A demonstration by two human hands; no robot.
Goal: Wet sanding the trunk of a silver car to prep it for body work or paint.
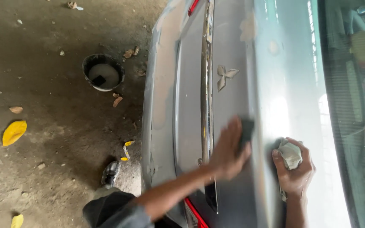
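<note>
We have the dark sanding pad (246, 131) pressed flat against the silver boot lid (233, 46) of the car, low on the panel beside the bright chrome strip (207, 84), and our left hand (229, 150) lies spread over it, palm down, fingers extended and holding the pad to the metal. Our right hand (294, 171) is clenched around a crumpled pale cloth (291, 154), resting on the upper edge of the lid where it turns toward the rear window (355, 105). We judge this to be the rubbing-down stage of bodywork: the paint is dull and matt, with paler filler patches (248, 27) near the far end, so the surface is only partly worked. The next stroke calls for even, flat pressure, keeping the pad clear of the chrome strip and the raised three-pointed emblem (224, 76), with the cloth ready to wipe the residue. The lid is smooth, gently curved sheet metal; the strip is glossy and hard; the cloth is soft and creased. A red tail lamp (195, 213) shows at the near corner of the lid. Beyond the car, on the rough, dusty concrete floor (43, 84), stands a round black pot (103, 72) holding a pale paste, with dry yellow leaves (13, 131) scattered about and our shoe (110, 173) below the bumper.
</note>
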